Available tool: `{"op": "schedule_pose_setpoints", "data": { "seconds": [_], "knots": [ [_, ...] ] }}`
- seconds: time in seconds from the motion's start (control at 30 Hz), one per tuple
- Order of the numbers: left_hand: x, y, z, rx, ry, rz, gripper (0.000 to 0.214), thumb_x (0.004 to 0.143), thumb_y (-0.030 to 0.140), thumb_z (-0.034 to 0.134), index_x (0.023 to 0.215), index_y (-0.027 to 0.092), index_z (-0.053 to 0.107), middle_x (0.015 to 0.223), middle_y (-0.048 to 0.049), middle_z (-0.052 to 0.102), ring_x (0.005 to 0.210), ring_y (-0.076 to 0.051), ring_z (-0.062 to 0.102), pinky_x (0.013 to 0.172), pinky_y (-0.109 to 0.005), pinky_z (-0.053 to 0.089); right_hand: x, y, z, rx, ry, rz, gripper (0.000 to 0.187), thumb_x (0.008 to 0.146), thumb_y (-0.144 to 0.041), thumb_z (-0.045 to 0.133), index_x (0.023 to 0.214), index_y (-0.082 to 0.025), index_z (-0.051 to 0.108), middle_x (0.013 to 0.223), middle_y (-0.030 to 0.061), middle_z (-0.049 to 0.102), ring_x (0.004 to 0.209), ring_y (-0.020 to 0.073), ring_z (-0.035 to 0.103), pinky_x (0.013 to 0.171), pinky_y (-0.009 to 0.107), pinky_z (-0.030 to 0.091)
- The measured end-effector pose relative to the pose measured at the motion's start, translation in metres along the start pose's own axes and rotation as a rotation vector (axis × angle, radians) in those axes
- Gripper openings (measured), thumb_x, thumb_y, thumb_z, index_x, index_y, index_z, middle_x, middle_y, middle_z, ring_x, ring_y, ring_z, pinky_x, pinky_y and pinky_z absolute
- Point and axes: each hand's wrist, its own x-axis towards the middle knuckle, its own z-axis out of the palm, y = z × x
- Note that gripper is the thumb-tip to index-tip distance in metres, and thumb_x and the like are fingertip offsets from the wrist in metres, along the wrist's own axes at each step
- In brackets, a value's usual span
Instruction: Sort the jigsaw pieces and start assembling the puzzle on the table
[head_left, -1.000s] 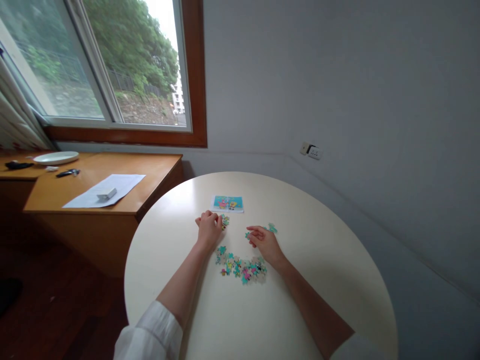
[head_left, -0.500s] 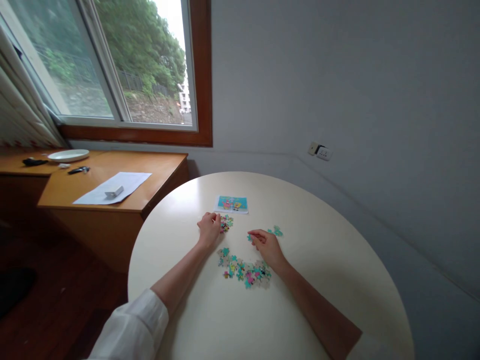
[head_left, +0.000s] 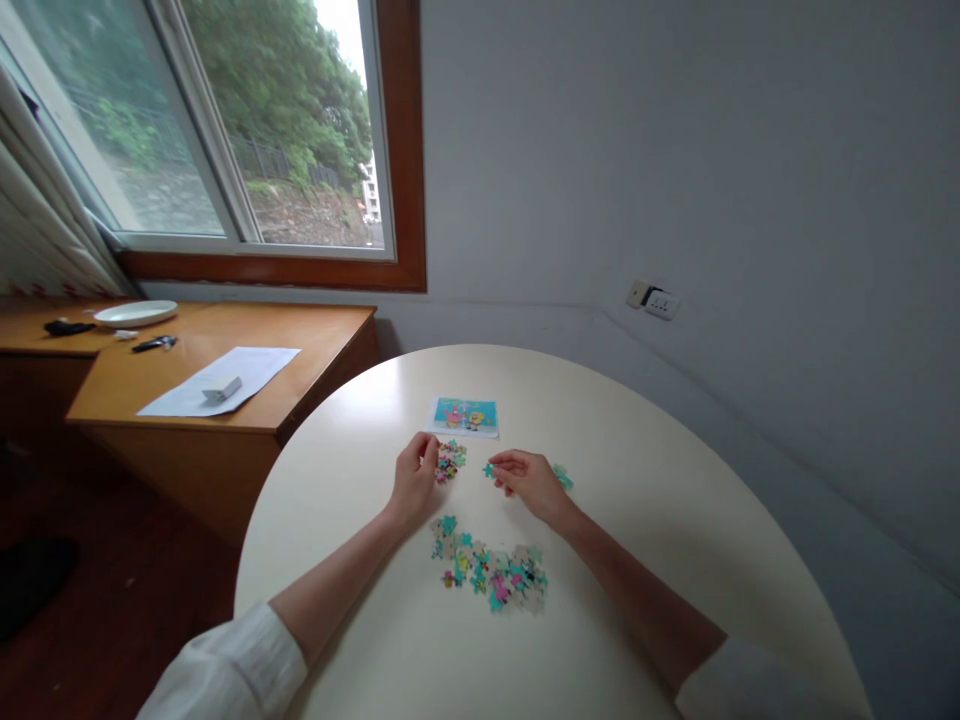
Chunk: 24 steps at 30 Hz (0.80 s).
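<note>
Between the thumb and fingers of my right hand (head_left: pixel 529 483) is a teal jigsaw puzzle piece (head_left: pixel 488 470), held just above the table. My left hand (head_left: pixel 415 475) has its fingers curled together at the left side of a small heap of mixed puzzle pieces (head_left: pixel 451 461); whatever it may hold is hidden. Several teal pieces (head_left: pixel 562 477) lie beyond my right hand, partly covered by it. Nearer to me spreads a larger pile of puzzle pieces (head_left: pixel 491 572), some face down. A picture card (head_left: pixel 466 416) with cartoon figures lies behind the small heap.
Everything sits on a round cream table (head_left: pixel 622 420). To the left stands a wooden desk (head_left: pixel 315 330) with a paper sheet (head_left: pixel 259 365), a small white box (head_left: pixel 222 388), a white plate (head_left: pixel 135 313) and dark items. A wall socket (head_left: pixel 662 304) is at the right.
My right hand has shifted slightly left with the teal piece, nearer the small heap. My left hand stays by that heap. The view has tilted and moved a little.
</note>
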Motion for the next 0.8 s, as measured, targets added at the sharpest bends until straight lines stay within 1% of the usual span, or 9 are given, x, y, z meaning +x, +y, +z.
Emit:
{"op": "schedule_pose_setpoints", "data": {
  "seconds": [0.17,0.33,0.43,0.57,0.63,0.73,0.8],
  "knots": [
    [-0.002,0.003,-0.001,-0.083,0.01,-0.059,0.019,0.081,0.034,0.041,0.078,0.018,0.049,0.049,0.0067,0.038,0.047,-0.009,0.039,0.049,-0.021,0.032,0.0,0.009,0.005,0.038,0.085,-0.031,0.026,0.053,-0.035,0.07,0.069,-0.015,0.062,0.055,0.0001,0.059,0.047,0.0103,0.051,0.039,0.02,0.038],
    [-0.001,0.005,0.001,-0.129,0.004,-0.098,0.017,0.079,0.034,0.043,0.08,0.018,0.049,0.049,0.008,0.037,0.045,-0.008,0.037,0.046,-0.02,0.029,-0.003,0.013,0.005,0.026,0.068,-0.049,0.023,0.056,-0.033,0.067,0.07,-0.016,0.063,0.055,-0.0005,0.057,0.05,0.0099,0.049,0.041,0.02,0.038],
    [0.0,0.006,0.002,-0.142,-0.008,-0.129,0.017,0.078,0.034,0.043,0.079,0.018,0.048,0.048,0.0088,0.035,0.044,-0.007,0.034,0.044,-0.019,0.027,-0.002,0.012,0.003,0.008,0.07,-0.063,0.025,0.058,-0.035,0.066,0.073,-0.015,0.064,0.059,0.0005,0.058,0.05,0.0095,0.047,0.04,0.02,0.036],
    [0.002,0.007,0.003,-0.144,-0.028,-0.158,0.018,0.078,0.036,0.044,0.077,0.018,0.048,0.048,0.0087,0.034,0.043,-0.007,0.032,0.044,-0.019,0.025,-0.001,0.014,0.002,-0.019,0.034,-0.052,0.027,0.061,-0.037,0.065,0.077,-0.016,0.065,0.059,0.0004,0.058,0.047,0.0087,0.045,0.04,0.021,0.035],
    [0.002,0.008,0.003,-0.135,-0.038,-0.16,0.018,0.077,0.036,0.045,0.075,0.018,0.048,0.048,0.0085,0.034,0.043,-0.007,0.031,0.044,-0.019,0.025,-0.002,0.015,0.003,-0.041,0.027,-0.053,0.025,0.062,-0.036,0.063,0.076,-0.016,0.064,0.057,-0.0004,0.057,0.046,0.0083,0.044,0.041,0.021,0.035],
    [0.001,0.01,0.001,-0.124,-0.067,-0.151,0.019,0.077,0.036,0.045,0.075,0.018,0.049,0.048,0.008,0.034,0.044,-0.007,0.032,0.044,-0.019,0.026,-0.005,0.012,0.003,-0.086,0.02,-0.063,0.02,0.064,-0.034,0.061,0.071,-0.016,0.063,0.057,-0.0005,0.058,0.048,0.0086,0.046,0.043,0.02,0.035],
    [0.0,0.01,0.0,-0.117,-0.074,-0.134,0.018,0.078,0.035,0.045,0.075,0.018,0.049,0.048,0.0075,0.035,0.045,-0.008,0.033,0.045,-0.02,0.027,-0.007,0.004,-0.002,-0.147,-0.046,-0.051,0.018,0.065,-0.033,0.061,0.069,-0.016,0.064,0.055,-0.0006,0.058,0.05,0.0093,0.049,0.045,0.02,0.036]
  ]
}}
